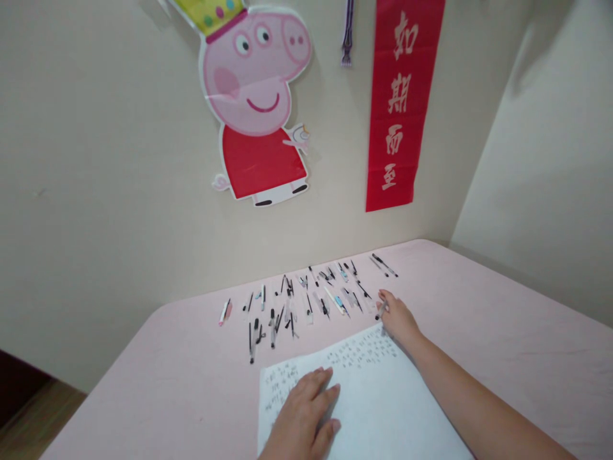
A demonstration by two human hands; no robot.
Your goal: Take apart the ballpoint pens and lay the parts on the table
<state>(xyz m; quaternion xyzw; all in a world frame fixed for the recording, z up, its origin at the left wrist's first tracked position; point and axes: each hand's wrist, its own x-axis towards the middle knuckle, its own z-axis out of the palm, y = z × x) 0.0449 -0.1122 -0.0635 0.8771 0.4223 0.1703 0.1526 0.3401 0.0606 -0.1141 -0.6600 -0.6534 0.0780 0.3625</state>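
Observation:
A large sheet of white paper [387,409] lies on the pink-covered table, with rows of small dark handwriting along its far edge and left side. Flat on the paper's left part rests my left hand [304,412], fingers apart and holding nothing. Past the paper's far right corner, my right hand [397,316] has its fingers closed on a pen [382,310] with a clear barrel and a dark end. Just beyond that hand lie loose pen parts, among them a black one [364,290].
Many pens and pen parts, including a pink-tipped white pen [223,313] and a blue-and-white one [338,301], are spread along the far side of the pink tabletop [158,377]. A wall with a pig cutout [263,160] and a red banner [402,102] rises behind.

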